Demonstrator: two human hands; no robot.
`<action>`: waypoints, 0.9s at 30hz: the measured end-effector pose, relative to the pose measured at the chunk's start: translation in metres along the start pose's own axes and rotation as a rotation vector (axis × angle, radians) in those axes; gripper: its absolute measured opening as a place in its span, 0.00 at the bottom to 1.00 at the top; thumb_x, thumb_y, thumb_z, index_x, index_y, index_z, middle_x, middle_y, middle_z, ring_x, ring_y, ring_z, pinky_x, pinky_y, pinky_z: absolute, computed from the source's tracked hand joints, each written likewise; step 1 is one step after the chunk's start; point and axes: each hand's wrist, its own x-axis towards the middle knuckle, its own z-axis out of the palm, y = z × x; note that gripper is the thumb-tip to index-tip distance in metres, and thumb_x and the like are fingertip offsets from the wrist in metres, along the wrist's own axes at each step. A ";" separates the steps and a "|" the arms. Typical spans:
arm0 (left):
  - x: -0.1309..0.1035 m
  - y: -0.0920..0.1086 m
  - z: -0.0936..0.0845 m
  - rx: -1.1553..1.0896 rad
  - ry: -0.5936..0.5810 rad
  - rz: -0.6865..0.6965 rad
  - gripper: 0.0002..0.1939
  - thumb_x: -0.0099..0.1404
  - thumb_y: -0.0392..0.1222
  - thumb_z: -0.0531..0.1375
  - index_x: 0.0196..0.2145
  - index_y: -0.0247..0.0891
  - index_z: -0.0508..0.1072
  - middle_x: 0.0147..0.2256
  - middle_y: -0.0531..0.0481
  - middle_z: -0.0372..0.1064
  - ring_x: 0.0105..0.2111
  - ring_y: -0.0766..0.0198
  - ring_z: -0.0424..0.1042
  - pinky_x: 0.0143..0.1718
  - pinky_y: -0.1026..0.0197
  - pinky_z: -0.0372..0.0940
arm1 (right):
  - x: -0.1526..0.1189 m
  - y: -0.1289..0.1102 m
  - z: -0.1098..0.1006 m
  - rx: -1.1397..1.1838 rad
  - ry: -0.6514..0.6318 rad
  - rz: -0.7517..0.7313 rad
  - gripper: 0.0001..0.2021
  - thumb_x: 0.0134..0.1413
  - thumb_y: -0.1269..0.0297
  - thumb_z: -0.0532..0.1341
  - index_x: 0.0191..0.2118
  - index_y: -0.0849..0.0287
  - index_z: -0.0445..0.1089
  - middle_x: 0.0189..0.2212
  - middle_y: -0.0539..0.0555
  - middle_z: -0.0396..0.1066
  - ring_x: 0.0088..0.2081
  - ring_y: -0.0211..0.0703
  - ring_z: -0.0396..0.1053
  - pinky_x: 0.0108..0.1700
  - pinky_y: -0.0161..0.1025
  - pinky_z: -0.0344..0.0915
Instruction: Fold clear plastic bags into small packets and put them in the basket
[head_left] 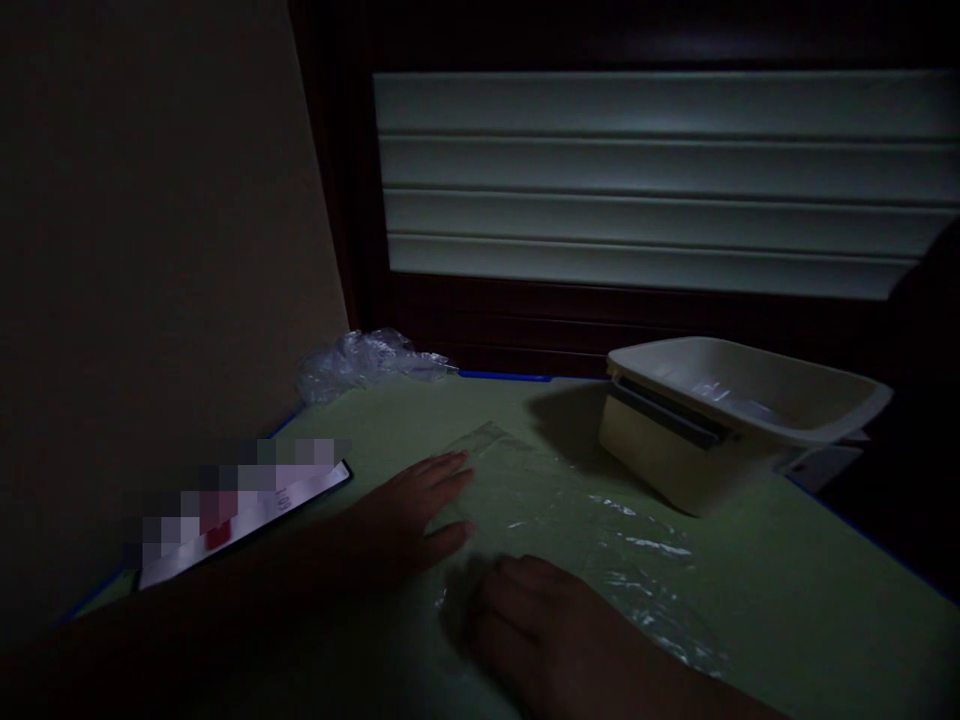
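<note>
A clear plastic bag (555,500) lies spread and wrinkled on the green tabletop (810,590), with shiny creases on its right side. My left hand (420,505) rests at the bag's left edge, fingers stretched out and apart, with nothing gripped. Closer to me, my right hand (536,625) is over the near part of the bag with its fingers curled in. Its fingertips are turned down and dark, so whatever they may pinch is hidden.
A cream plastic bin (690,470) with a grey handle stands at the right, clear plastic inside. Crumpled clear plastic (367,360) sits at the back left corner. A lit phone (270,505) lies left of my left hand. Wall and slatted panel (637,170) border the table. Lighting is dim.
</note>
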 end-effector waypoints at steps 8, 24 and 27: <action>0.008 -0.016 -0.008 -0.436 0.226 0.269 0.30 0.64 0.63 0.44 0.36 0.34 0.71 0.40 0.40 0.70 0.44 0.55 0.67 0.48 0.52 0.59 | -0.001 0.001 -0.006 0.526 0.045 0.431 0.07 0.57 0.74 0.49 0.31 0.59 0.61 0.28 0.52 0.65 0.29 0.37 0.62 0.31 0.32 0.60; 0.009 -0.004 -0.006 -0.269 0.148 0.218 0.09 0.60 0.38 0.55 0.23 0.36 0.68 0.27 0.51 0.64 0.32 0.64 0.64 0.40 0.60 0.57 | -0.001 0.021 -0.001 1.054 0.439 0.855 0.12 0.54 0.56 0.55 0.26 0.59 0.62 0.22 0.49 0.64 0.26 0.37 0.61 0.30 0.35 0.59; 0.010 -0.006 -0.004 -0.263 0.154 0.226 0.09 0.60 0.37 0.56 0.22 0.36 0.67 0.26 0.52 0.64 0.30 0.66 0.64 0.39 0.62 0.58 | 0.000 0.022 -0.002 1.024 0.444 0.872 0.11 0.53 0.58 0.55 0.26 0.59 0.62 0.22 0.49 0.64 0.26 0.37 0.62 0.30 0.35 0.60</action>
